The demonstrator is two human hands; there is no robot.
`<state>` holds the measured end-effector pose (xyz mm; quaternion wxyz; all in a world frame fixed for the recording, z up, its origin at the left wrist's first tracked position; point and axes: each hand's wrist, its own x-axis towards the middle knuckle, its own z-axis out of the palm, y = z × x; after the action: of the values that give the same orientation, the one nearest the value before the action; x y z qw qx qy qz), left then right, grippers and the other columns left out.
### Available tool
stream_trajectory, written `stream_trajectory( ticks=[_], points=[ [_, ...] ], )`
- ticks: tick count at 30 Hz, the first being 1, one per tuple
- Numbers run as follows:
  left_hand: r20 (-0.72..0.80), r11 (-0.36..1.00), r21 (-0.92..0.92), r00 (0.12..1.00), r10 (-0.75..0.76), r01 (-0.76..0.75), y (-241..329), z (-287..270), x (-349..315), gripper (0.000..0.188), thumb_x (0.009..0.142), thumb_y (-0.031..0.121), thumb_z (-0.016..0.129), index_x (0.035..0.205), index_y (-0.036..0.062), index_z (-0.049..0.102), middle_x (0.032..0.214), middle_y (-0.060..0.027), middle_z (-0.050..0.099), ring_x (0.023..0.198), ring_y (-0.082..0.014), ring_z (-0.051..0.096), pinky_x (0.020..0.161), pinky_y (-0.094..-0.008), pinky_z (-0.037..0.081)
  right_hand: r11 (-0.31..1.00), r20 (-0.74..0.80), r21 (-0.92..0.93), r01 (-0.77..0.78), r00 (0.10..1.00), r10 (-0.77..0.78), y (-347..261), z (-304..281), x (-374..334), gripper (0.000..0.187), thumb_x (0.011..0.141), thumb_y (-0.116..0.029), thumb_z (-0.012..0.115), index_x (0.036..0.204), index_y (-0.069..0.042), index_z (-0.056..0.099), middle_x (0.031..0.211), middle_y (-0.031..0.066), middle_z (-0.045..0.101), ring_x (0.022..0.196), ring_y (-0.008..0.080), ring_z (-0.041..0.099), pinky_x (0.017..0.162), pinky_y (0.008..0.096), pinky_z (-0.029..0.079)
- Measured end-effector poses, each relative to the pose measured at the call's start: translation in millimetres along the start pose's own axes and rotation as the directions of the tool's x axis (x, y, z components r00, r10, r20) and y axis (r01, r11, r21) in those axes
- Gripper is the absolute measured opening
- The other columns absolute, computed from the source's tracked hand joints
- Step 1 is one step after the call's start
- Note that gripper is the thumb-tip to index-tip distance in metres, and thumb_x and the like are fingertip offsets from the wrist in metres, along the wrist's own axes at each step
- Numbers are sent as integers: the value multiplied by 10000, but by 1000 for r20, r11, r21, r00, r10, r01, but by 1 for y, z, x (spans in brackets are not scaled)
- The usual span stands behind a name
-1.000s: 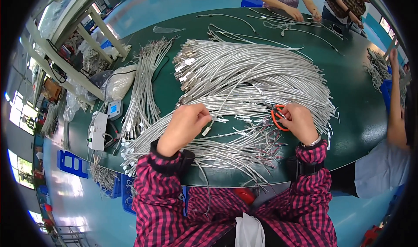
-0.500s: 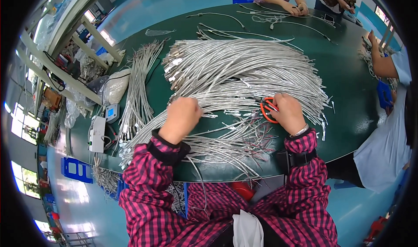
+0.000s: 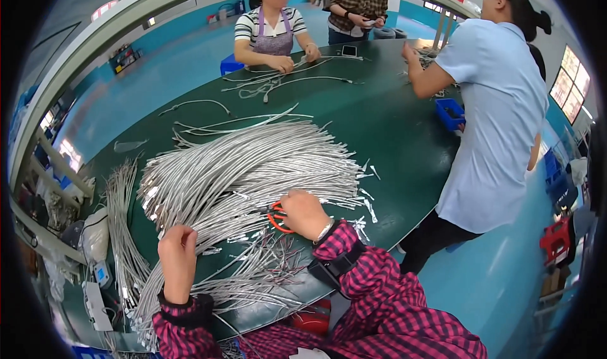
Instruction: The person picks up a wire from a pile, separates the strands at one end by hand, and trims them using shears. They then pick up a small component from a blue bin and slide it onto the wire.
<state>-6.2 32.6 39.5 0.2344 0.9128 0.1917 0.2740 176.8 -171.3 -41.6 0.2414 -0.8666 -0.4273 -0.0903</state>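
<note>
My right hand (image 3: pixel 305 213) is closed on orange-handled scissors (image 3: pixel 273 218), held low over the near side of a large heap of silvery braided cables (image 3: pixel 253 163). The short dark blades point left and are partly lost against the cables. At the heap's lower left, my left hand (image 3: pixel 177 258) is raised with its thumb and fingers pinched together. Whatever is between those fingertips, if anything, cannot be made out. In front of my hands, a looser bunch of cables (image 3: pixel 246 289) lies with thin dark and reddish wire ends fanned out.
Another cable bundle (image 3: pixel 120 213) runs along the left of the green table (image 3: pixel 398 150), near a small grey device with a blue screen (image 3: pixel 102 274). A co-worker in a light blue shirt (image 3: pixel 493 125) stands at right by a blue bin (image 3: pixel 450 113). Two people are across the table.
My view has swung right and up, bringing more of the co-workers into sight. The right hand still grips the scissors. My left hand has turned from a fist-like pose to a raised pinch.
</note>
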Motion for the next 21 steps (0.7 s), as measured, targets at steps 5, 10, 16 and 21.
stream_trajectory(
  ticks=[5, 10, 16, 21],
  points=[
    [158, 980, -200, 987, 33, -1, -1, 14, 3, 96, 783, 30, 637, 852, -36, 626, 704, -102, 617, 631, -150, 584, 611, -251, 461, 999, 169, -29, -23, 985, 27, 13, -30, 3, 207, 641, -186, 678, 745, -15, 624, 777, 184, 605, 769, 363, 592, 671, 439, 474],
    [425, 941, -309, 905, 10, 135, 6, 14, -5, 99, 786, 45, 643, 859, -22, 643, 758, -80, 631, 678, -149, 596, 629, -269, 466, 999, 66, 44, 30, 997, -33, 20, -18, 6, 231, 627, -128, 692, 802, -16, 592, 782, 151, 577, 775, 339, 568, 674, 413, 454],
    [447, 954, -298, 888, 111, 31, 5, 28, -18, 97, 765, 48, 660, 844, -7, 646, 760, -86, 601, 671, -168, 578, 611, -280, 454, 999, 113, 45, 7, 994, -12, 14, -17, 5, 228, 626, -112, 693, 807, -20, 591, 793, 141, 567, 794, 326, 572, 703, 416, 462],
    [396, 965, -253, 904, 162, -63, 6, 42, -20, 84, 736, 66, 663, 774, -1, 631, 719, -105, 575, 724, -250, 554, 658, -342, 438, 999, 119, 45, 13, 993, -18, 14, -22, 5, 240, 623, -114, 699, 811, -18, 586, 791, 140, 563, 795, 328, 568, 697, 420, 459]
  ],
)
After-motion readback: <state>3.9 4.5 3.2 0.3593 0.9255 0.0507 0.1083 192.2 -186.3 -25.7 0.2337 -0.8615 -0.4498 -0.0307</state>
